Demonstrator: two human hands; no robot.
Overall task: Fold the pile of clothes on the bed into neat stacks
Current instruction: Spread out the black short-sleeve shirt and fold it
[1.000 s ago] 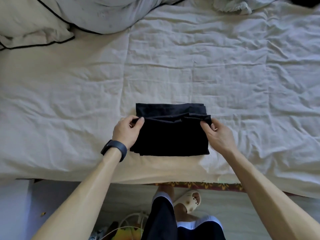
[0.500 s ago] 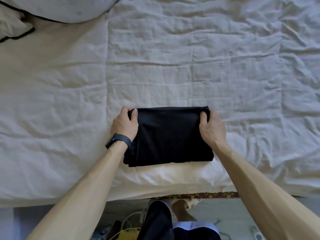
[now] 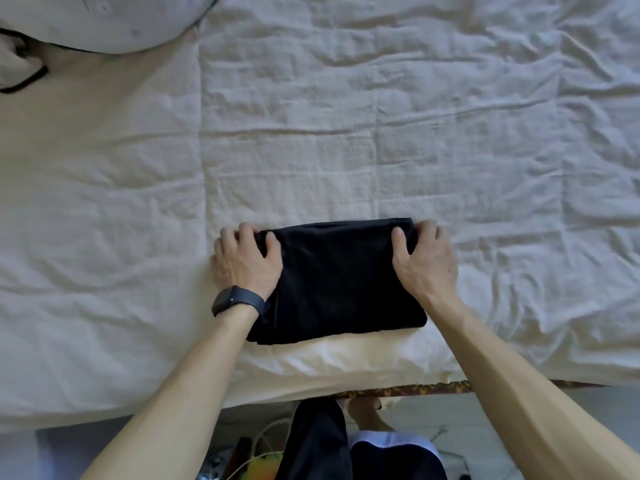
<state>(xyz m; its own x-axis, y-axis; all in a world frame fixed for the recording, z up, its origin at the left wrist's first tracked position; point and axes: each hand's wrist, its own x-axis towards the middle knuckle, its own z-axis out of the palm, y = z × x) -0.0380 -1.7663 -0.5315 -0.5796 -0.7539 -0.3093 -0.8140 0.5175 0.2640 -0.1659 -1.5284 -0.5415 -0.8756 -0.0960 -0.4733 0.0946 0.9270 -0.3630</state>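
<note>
A black garment (image 3: 337,282), folded into a compact rectangle, lies on the white bedsheet (image 3: 346,150) near the bed's front edge. My left hand (image 3: 244,259), with a dark watch on the wrist, grips the garment's far left corner, thumb on top and fingers curled round the edge. My right hand (image 3: 424,259) holds the far right corner the same way. Both hands press the far folded edge down onto the layers below.
A pale pillow (image 3: 104,22) and a cushion with black piping (image 3: 20,67) lie at the far left of the bed. Below the bed's front edge (image 3: 398,389) are my legs in black shorts, cables and small items on the floor.
Both hands carried the garment's near half over to the far edge, closing the fold, and now rest on the far corners. The view tipped down and closer.
</note>
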